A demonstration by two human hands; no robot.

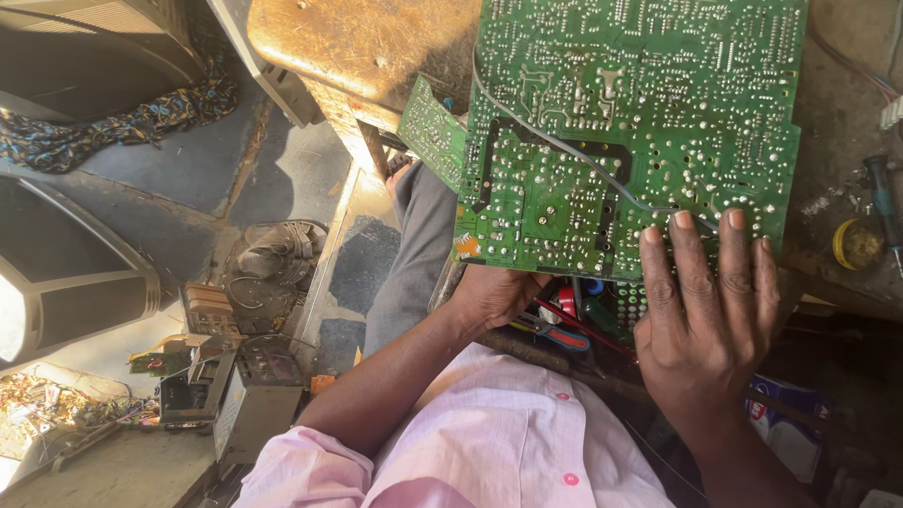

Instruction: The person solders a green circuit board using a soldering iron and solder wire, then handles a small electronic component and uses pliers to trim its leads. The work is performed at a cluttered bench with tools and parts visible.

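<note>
A large green circuit board (640, 122) lies solder side up across the upper middle, with a grey wire (564, 150) running over it. My right hand (705, 320) grips its near right edge, fingers spread flat on the solder side. My left hand (494, 296) holds the board's near left edge from beneath, its fingers hidden under the board. A smaller green board (433, 132) hangs off the left side. Beneath the board lie red and blue handled tools (564, 325).
A wooden stool (357, 47) stands at top centre. Sandals (277, 249) and dismantled electronics (235, 376) lie on the floor at left, beside old television casings (66, 282). A screwdriver (879, 193) and a small yellow tin (856, 245) sit at right.
</note>
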